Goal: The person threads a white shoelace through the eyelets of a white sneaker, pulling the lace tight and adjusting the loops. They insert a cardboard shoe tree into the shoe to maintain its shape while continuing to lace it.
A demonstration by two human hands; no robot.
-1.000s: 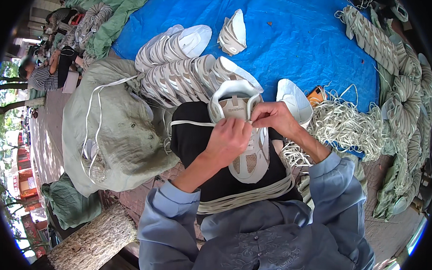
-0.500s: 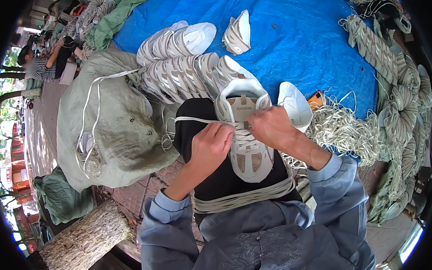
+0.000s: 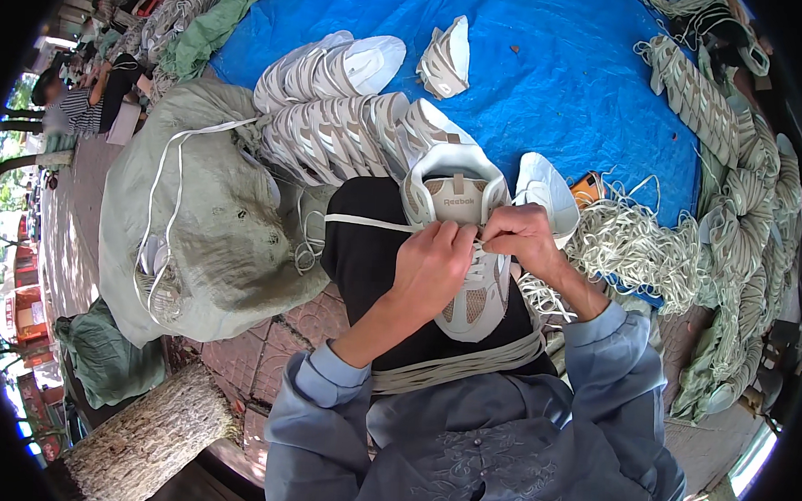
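A white and beige shoe upper (image 3: 476,318) lies over my knee, its toe pointing toward me. Both hands meet over its lacing, just below the tongue. My left hand (image 3: 431,271) is closed in a pinch on a white shoelace (image 3: 366,221), whose long loose end runs left across the black trouser leg to a sack. At the right row of eyelets, the fingers of my right hand (image 3: 531,241) are pinched together on the lace too; their tips partly hide it. Criss-crossed lace shows below the fingers. A bundle of laces (image 3: 468,365) lies across my lap.
Stacked shoe uppers (image 3: 321,140) stand beyond my knee, beside a blue tarp (image 3: 560,87). One upper (image 3: 445,60) lies apart. Right of me are a heap of loose laces (image 3: 638,247) and more stacked uppers (image 3: 747,212). A grey-green sack (image 3: 214,233) bulges at left; a person (image 3: 85,102) sits farther off.
My left hand has moved right and slightly up, onto the middle of the lacing. My right hand has shifted a little right, uncovering more of the tongue.
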